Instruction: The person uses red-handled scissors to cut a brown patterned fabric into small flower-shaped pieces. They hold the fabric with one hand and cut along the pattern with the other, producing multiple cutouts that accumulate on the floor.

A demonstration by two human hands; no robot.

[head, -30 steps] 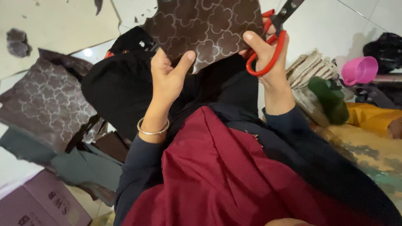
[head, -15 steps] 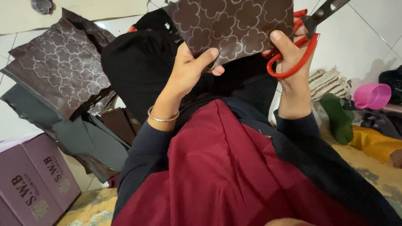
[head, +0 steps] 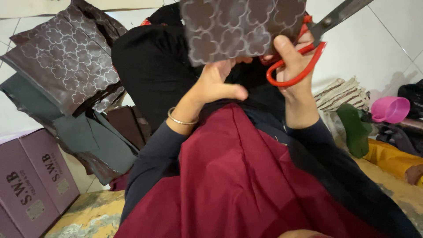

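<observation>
My left hand [head: 216, 83] holds up a stiff brown sheet [head: 242, 28] printed with pale clover shapes, gripping its lower edge; a thin bangle rings the wrist. My right hand [head: 293, 66] grips red-handled scissors [head: 304, 57] at the sheet's right edge, the dark blades pointing up and right. Whether the blades touch the sheet is hidden. Below both arms lies maroon cloth [head: 238, 185] over my lap.
A pile of matching patterned sheets and plain grey pieces [head: 66, 66] lies at the left on the white tile floor. Mauve boxes [head: 31, 180] stand at bottom left. A black bag [head: 150, 66] sits behind. A pink cup [head: 390, 109], green slipper [head: 352, 128] and folded cloth lie right.
The view has tilted down and closed in. My hands have risen in the picture with the patterned sheet, and the scissors stay at its right edge.
</observation>
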